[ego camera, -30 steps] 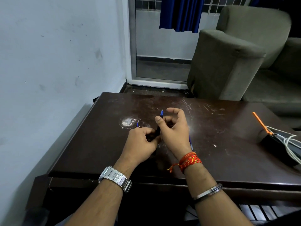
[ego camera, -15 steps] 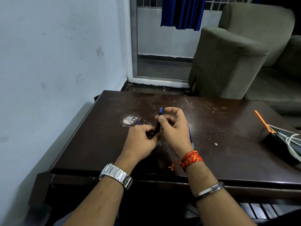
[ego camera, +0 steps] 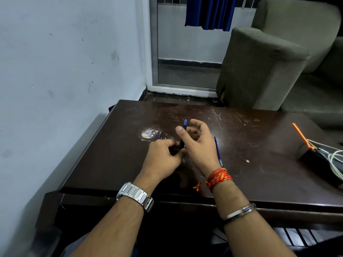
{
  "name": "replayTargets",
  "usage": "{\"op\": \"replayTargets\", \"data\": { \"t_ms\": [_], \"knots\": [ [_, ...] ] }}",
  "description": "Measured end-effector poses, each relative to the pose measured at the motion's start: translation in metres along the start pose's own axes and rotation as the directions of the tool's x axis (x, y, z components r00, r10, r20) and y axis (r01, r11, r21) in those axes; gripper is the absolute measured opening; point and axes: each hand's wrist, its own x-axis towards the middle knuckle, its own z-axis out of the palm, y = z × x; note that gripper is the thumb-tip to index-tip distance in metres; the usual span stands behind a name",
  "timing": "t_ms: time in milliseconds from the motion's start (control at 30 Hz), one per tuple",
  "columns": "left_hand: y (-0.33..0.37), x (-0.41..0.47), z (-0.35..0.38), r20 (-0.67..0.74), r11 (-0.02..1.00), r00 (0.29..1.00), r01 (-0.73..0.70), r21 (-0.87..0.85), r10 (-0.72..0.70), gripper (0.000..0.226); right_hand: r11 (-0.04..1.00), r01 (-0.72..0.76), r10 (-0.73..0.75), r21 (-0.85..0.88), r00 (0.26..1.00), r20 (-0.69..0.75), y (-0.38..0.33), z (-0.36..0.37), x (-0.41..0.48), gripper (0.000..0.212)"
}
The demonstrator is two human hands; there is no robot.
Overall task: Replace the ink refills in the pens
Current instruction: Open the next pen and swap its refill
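Above the middle of the dark wooden table [ego camera: 111, 160] both hands meet around a dark pen [ego camera: 182, 135] with a blue tip, which stands nearly upright. My left hand [ego camera: 163, 156] grips its lower end with curled fingers. My right hand [ego camera: 198, 143] pinches the upper barrel between thumb and fingers, just below the blue tip. A thin blue refill [ego camera: 218, 151] lies on the table right beside my right hand. Another small blue piece [ego camera: 159, 136] peeks out just beyond my left hand; most of it is hidden.
A worn whitish spot [ego camera: 148, 134] marks the table left of the hands. At the right edge sit a black device with white cables [ego camera: 326, 158] and an orange stick [ego camera: 301, 135]. A grey armchair [ego camera: 259, 67] stands behind the table, a wall runs on the left.
The pen has stayed between both hands, and my right fingers have shifted slightly on its upper part. The view has tilted a little.
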Motion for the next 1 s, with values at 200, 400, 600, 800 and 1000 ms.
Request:
{"op": "replayTargets", "data": {
  "t_ms": [200,400,600,800,1000],
  "knots": [
    [-0.003,0.001,0.0,0.017,1.0,1.0,0.0,0.016,0.0,0.004,1.0,-0.019,0.02,0.011,1.0,-0.011,-0.002,0.001,0.001,0.033],
    [-0.003,0.001,0.0,0.025,1.0,1.0,0.014,0.006,-0.014,0.009,0.997,-0.069,0.069,0.018,0.997,0.016,-0.004,0.0,-0.001,0.037],
    [-0.004,0.0,-0.001,0.017,1.0,1.0,0.008,0.014,-0.008,0.006,0.999,-0.004,0.004,-0.035,1.0,-0.009,-0.005,0.0,-0.004,0.029],
    [-0.006,0.001,0.001,0.075,1.0,0.997,0.01,0.008,-0.01,0.008,0.99,-0.027,0.044,0.138,0.992,-0.121,-0.008,-0.005,0.004,0.024],
    [-0.006,0.001,-0.001,0.084,0.998,0.996,0.039,0.046,-0.043,0.003,0.921,0.13,-0.011,0.367,0.951,-0.31,-0.014,-0.013,0.01,0.024]
  ]
}}
